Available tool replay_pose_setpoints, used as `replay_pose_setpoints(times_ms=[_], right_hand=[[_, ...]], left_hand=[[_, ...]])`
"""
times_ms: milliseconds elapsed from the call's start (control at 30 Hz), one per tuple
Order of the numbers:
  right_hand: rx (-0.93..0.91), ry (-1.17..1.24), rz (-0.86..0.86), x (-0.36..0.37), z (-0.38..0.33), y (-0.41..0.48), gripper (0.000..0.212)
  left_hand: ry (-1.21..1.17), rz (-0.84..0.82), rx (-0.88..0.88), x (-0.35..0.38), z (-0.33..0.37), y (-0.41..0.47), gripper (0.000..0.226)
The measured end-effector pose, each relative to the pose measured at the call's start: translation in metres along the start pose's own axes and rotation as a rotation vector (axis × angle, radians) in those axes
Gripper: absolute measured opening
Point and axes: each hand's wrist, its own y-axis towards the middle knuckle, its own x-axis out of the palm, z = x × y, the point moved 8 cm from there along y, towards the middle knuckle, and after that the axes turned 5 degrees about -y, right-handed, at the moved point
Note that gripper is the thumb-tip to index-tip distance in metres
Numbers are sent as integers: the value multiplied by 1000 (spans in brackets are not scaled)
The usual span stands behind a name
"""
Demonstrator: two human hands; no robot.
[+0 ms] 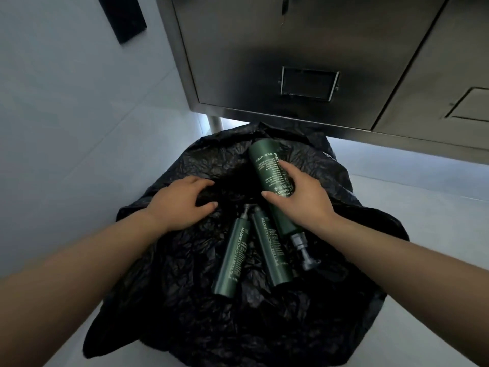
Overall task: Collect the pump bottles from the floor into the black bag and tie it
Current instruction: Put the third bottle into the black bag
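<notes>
A crumpled black bag (201,308) lies spread on the pale floor. Three dark green pump bottles lie on it. My right hand (301,200) grips the largest bottle (264,165) around its middle, its grey pump (304,252) pointing toward me. Two slimmer bottles lie side by side below: a left one (232,258) and a middle one (272,252), pumps pointing away. My left hand (180,205) rests on the bag's plastic left of the bottles, fingers curled into the folds.
A stainless steel cabinet (291,49) on a round leg (215,124) stands just behind the bag. A pale wall (66,102) with a dark panel (124,17) runs along the left. Light floor (423,186) shows right of the bag.
</notes>
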Motion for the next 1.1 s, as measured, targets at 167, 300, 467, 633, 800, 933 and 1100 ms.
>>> replay_pose_setpoints(times_ms=[167, 300, 467, 633, 800, 933, 1100], right_hand=[[25, 0, -52, 18, 14, -11, 80], [54, -2, -91, 22, 27, -2, 79], [72, 120, -75, 31, 40, -21, 75], [78, 132, -115, 39, 62, -59, 75], [124, 97, -220, 60, 81, -77, 81], [110, 113, -243, 74, 75, -74, 82], [77, 89, -276, 84, 63, -57, 84]], left_hand=[[-63, -66, 24, 22, 5, -3, 60], [-37, -128, 58, 64, 6, -13, 61], [-153, -177, -17, 128, 0, -34, 66], [-200, -222, -33, 160, 3, -53, 72], [-162, -304, -26, 173, 3, -51, 75], [-91, -409, -31, 182, -1, -53, 79], [23, -444, 0, 187, -6, -59, 84]])
